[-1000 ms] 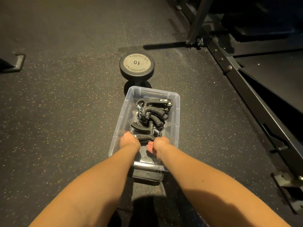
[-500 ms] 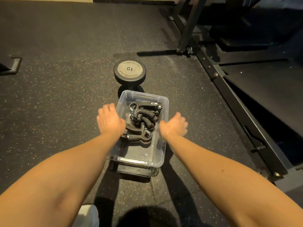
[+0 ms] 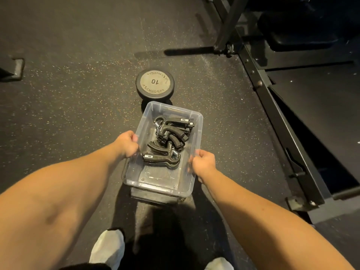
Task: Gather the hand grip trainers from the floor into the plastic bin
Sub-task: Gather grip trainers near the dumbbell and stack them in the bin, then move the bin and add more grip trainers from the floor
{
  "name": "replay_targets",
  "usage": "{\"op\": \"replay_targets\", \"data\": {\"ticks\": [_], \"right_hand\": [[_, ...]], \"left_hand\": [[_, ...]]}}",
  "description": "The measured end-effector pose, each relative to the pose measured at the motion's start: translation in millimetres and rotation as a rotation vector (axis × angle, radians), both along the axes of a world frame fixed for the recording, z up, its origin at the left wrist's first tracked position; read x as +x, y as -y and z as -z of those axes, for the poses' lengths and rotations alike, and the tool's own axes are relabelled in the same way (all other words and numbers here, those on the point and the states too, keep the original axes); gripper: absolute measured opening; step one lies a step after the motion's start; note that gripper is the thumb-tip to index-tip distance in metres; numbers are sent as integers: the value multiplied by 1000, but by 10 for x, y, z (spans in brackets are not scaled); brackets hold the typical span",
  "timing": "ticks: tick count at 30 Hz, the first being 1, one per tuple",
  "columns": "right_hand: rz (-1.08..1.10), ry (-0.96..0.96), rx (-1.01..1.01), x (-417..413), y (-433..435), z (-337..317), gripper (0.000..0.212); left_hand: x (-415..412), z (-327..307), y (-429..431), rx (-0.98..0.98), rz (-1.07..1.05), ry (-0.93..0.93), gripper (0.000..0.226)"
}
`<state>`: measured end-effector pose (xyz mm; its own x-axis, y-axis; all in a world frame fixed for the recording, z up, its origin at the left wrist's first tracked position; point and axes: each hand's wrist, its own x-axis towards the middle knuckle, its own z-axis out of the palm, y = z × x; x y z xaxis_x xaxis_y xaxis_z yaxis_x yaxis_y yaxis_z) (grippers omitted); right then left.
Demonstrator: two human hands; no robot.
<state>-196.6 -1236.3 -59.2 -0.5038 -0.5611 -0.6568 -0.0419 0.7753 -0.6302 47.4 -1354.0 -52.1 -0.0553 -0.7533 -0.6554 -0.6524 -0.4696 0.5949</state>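
Head view — left hand (image 3: 126,144) and right hand (image 3: 203,164) grip the plastic bin (image 3: 155,187) by its rims; tilting could spill the hand grip trainers (image 3: 169,137).

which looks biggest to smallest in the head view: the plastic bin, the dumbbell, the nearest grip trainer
1. plastic bin
2. dumbbell
3. grip trainer
The dumbbell lies farther from the camera, so it may look smaller than it is.

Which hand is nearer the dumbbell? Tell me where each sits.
Left. The left hand holds the bin's left rim, closer to the dumbbell beyond the far end; the right hand holds the right rim further back.
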Motion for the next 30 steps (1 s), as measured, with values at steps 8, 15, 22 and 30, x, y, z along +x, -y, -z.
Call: {"op": "replay_targets", "data": {"ticks": [8,15,22,30], "right_hand": [[66,28,15,-208,-358,-1325,32],[154,56,-33,-334,-621,-2875,26],[390,108,-62,-229,-1159,-4294,36],[790,110,-143,-121,-2109,-5218,35]], "left_hand": [[-216,-1351,-278,114,-20,-56,38],[-432,-2984,-332,231,76,-136,40],[-696,-4511,-359,224,280,-126,38],[-1256,-5483,-653,255,661,-109,37]]}}
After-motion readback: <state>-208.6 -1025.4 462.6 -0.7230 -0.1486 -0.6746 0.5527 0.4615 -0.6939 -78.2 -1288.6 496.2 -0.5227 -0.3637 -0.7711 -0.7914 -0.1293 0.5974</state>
